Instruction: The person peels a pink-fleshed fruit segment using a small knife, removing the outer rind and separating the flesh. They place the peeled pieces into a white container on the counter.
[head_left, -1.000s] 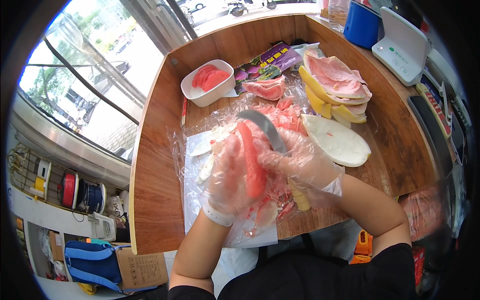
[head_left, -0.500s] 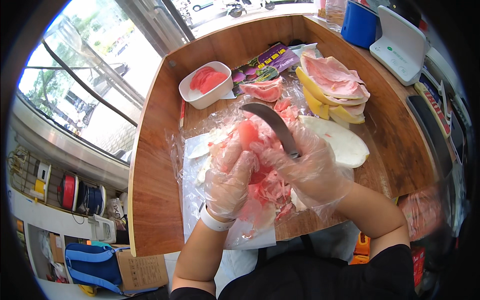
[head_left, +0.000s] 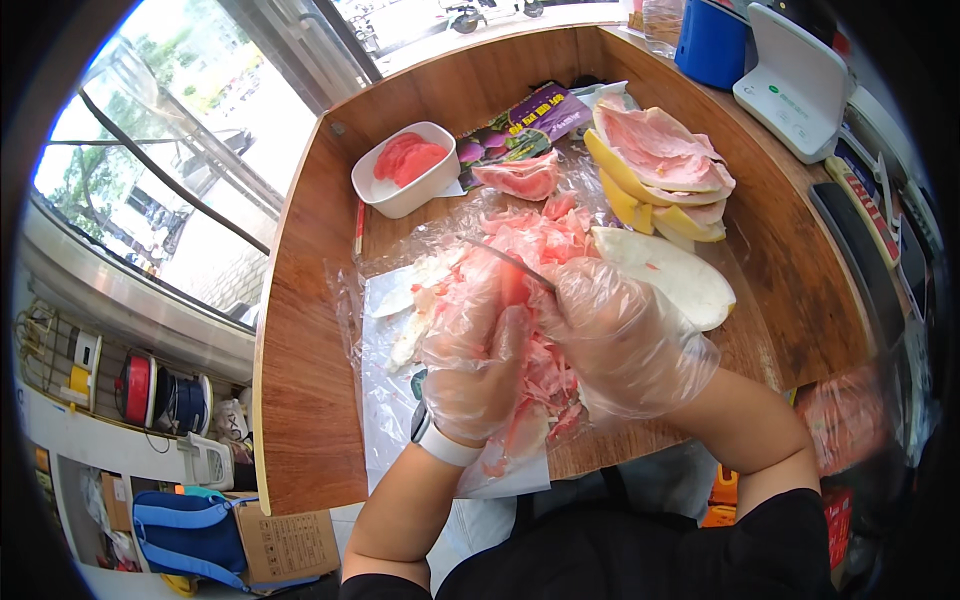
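Observation:
My left hand [head_left: 472,365], in a clear plastic glove, is closed around a red pomelo segment [head_left: 512,290]. In my gloved right hand [head_left: 625,335] is a curved knife [head_left: 508,257], its blade turned nearly edge-on across the segment. The right fingertips are partly hidden by the glove and fruit. Under both hands lies a heap of pink membrane scraps [head_left: 548,238] on plastic film and a white sheet [head_left: 380,440]. A larger pomelo wedge [head_left: 520,178] rests beyond the hands. Peeled red flesh sits in a white bowl [head_left: 432,185] at the far left.
Stacked yellow pomelo rinds [head_left: 665,150] stand far right, with a white-sided rind piece [head_left: 670,275] beside my right hand. A purple printed bag [head_left: 545,112] lies at the back. Raised wooden sides [head_left: 300,330] edge the table; a white device [head_left: 795,90] stands on the right ledge.
The knife has swung from showing its broad curved side to nearly edge-on, lower over the segment. My right hand has rolled over, and both hands are closer together.

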